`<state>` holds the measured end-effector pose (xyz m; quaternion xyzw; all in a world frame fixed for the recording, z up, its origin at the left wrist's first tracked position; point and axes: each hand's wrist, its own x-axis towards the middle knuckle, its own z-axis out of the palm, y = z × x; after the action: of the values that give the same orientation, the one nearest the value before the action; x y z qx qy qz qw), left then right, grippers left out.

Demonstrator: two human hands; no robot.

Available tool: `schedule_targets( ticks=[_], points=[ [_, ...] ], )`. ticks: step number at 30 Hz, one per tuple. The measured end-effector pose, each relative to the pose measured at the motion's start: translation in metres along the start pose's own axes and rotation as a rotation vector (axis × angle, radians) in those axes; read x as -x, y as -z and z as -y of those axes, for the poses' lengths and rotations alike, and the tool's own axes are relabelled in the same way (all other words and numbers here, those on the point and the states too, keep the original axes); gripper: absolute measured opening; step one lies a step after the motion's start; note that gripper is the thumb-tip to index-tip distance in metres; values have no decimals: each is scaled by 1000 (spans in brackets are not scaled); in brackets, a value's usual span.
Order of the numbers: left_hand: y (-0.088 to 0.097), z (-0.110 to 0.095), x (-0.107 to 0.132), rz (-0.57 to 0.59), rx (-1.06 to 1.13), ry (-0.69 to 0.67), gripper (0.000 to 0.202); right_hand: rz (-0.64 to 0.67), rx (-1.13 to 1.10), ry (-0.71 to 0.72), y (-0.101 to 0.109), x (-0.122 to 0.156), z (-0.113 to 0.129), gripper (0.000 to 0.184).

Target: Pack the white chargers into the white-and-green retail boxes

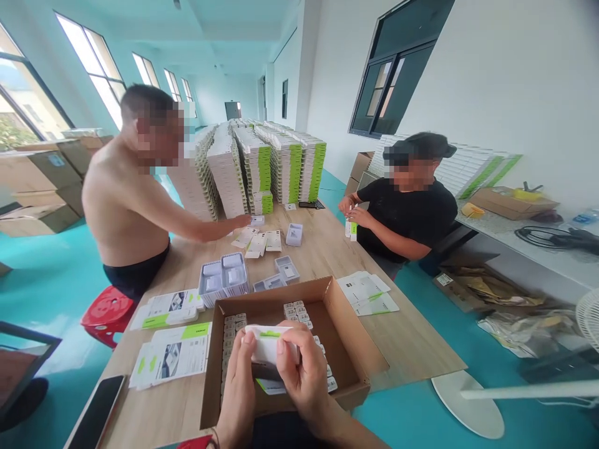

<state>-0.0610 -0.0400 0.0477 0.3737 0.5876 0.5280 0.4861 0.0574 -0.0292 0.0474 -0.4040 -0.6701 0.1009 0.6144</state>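
Between my two hands is a small white and green box (267, 337), held over the near side of an open cardboard carton (344, 324). My left hand (238, 371) grips its left side, thumb on top. From the right, my right hand (304, 368) wraps round it with the thumb pressed against the near edge. Inside the carton stand several small white blocks (299, 312) with dark markings, in rows along the left and the middle. Part of a white and green printed piece (271, 386) shows below the box; the rest is hidden by my hands.
Flat printed cartons (171, 355) lie left of the carton, more (367, 293) to its right. Stacked plastic trays (224, 274) stand behind it. A phone (98, 408) lies front left. A co-worker (131, 187) sits left, another (412, 206) right. Tall box stacks (285, 168) rise behind.
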Motion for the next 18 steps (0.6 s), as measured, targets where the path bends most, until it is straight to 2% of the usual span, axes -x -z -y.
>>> schedule_targets(
  ticks=[4, 8, 12, 18],
  points=[
    [-3, -12, 2, -46, 57, -82, 49, -46, -24, -31, -6, 1, -2, 11],
    [-5, -25, 0, -24, 17, -183, 49, -74, -55, -82, -10, 0, 0, 13],
    [-5, -25, -2, -15, 19, -195, 49, -7, -82, -4, -8, -3, -2, 19],
    [-9, -20, -2, 15, 242, -168, 43, -67, -128, 71, -6, -11, -8, 17]
  ],
)
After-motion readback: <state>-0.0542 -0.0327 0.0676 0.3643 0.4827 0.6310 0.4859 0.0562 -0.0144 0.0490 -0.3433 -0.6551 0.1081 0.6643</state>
